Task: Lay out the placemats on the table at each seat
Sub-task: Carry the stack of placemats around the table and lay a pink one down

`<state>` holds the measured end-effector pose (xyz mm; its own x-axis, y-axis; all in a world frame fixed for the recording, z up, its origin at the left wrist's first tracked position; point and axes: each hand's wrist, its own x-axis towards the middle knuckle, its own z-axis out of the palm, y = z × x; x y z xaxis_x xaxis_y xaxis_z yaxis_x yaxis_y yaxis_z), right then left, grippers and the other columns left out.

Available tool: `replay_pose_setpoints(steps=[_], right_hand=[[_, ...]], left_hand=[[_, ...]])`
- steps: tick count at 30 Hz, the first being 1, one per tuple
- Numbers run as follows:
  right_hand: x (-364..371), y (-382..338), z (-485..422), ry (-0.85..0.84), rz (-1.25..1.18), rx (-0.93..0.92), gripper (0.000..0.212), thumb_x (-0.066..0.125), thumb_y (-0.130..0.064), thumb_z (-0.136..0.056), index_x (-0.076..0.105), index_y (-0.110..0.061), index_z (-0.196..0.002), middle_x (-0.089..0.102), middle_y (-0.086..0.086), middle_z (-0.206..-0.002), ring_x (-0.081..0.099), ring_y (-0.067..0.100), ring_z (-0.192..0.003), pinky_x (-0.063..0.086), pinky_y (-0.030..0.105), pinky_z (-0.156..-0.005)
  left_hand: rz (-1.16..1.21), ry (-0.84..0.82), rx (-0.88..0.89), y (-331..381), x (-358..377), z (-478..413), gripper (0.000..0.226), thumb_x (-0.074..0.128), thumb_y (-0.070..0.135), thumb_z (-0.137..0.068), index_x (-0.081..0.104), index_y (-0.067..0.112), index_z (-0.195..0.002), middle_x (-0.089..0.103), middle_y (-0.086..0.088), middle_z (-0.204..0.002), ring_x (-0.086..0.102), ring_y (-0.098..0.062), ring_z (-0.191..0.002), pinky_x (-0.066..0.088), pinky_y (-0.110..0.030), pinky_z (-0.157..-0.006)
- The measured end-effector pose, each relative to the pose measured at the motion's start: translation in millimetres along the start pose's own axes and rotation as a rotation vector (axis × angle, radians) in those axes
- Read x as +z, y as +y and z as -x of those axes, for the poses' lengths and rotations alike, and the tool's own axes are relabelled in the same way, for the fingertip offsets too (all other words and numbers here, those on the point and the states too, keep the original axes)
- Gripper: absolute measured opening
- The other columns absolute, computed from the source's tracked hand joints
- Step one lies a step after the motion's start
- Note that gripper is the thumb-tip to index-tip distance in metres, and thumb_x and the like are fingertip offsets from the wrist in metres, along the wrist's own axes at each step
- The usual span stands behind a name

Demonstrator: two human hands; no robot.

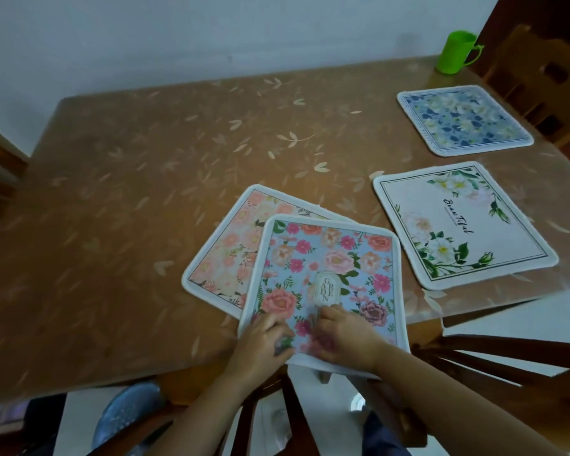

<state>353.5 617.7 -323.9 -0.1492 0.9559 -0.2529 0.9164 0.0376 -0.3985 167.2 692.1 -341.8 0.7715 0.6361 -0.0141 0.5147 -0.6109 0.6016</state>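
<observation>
The left hand and right hand grip the near edge of the blue floral placemat, which overlaps the pink placemat.

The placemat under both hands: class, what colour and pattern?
The GARDEN placemat is light blue with pink and coral flowers, green leaves; head view.

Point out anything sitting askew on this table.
The Garden placemat lies on top of the peach floral placemat, covering one corner. Both sit tilted, and the Garden placemat's near edge overhangs the table.
</observation>
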Motion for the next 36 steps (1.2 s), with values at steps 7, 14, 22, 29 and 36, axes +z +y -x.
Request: replay_pose_setpoints(steps=[7, 14, 22, 29, 36], right_hand=[[8.4, -0.5, -2.0, -0.080, 0.120, -0.057, 0.053, 0.057, -0.048, -0.077, 0.045, -0.015, -0.117, 0.042, 0.007, -0.120, 0.036, 0.024, -0.109, 0.041, 0.041, -0.087], [9.4, 2.7, 0.5, -0.065, 0.078, -0.043, 0.054, 0.061, -0.048, -0.075, 0.046, -0.016, -0.116, 0.042, 0.005, -0.122, 0.035, 0.022, -0.110, 0.038, 0.037, -0.089], [1.2, 2.6, 5.3, -0.071, -0.002, 0.003, 0.055, 0.063, -0.047, -0.074, 0.050, -0.015, -0.116, 0.045, 0.005, -0.119, 0.038, 0.021, -0.109, 0.039, 0.034, -0.089], [-14.3, 2.1, 12.5, 0.057, -0.128, 0.116, 0.031, 0.059, -0.034, -0.082, 0.056, -0.016, -0.108, 0.052, 0.005, -0.108, 0.048, 0.019, -0.096, 0.042, 0.027, -0.076], [-29.8, -2.3, 14.8, 0.282, -0.176, 0.158, 0.017, 0.055, -0.017, -0.085, 0.060, -0.014, -0.101, 0.057, 0.004, -0.104, 0.054, 0.018, -0.095, 0.049, 0.031, -0.078]], left_hand=[[-0.148, -0.071, 0.042, -7.5, 12.5, 5.3, 0.050, 0.067, 0.048, -0.072, 0.059, 0.018, -0.110, 0.050, -0.001, -0.112, 0.039, -0.016, -0.109, 0.032, -0.031, -0.096], [-0.170, 0.009, 0.109, -8.9, 16.4, 9.3, 0.043, 0.073, 0.040, -0.066, 0.062, 0.017, -0.101, 0.056, -0.003, -0.103, 0.052, -0.021, -0.099, 0.043, -0.037, -0.085], [0.100, 0.071, 0.067, 2.3, 11.2, 7.8, 0.015, 0.073, 0.018, -0.071, 0.071, 0.015, -0.085, 0.061, -0.002, -0.088, 0.051, -0.010, -0.088, 0.048, -0.030, -0.076], [0.104, 0.141, 0.031, 18.8, -0.8, -14.2, 0.009, 0.071, 0.011, -0.075, 0.071, 0.011, -0.084, 0.063, -0.005, -0.079, 0.057, -0.020, -0.078, 0.049, -0.036, -0.067], [0.062, 0.257, -0.003, 35.2, -13.5, -30.8, 0.007, 0.066, 0.014, -0.080, 0.069, 0.010, -0.086, 0.063, -0.007, -0.081, 0.055, -0.019, -0.077, 0.044, -0.028, -0.064]])
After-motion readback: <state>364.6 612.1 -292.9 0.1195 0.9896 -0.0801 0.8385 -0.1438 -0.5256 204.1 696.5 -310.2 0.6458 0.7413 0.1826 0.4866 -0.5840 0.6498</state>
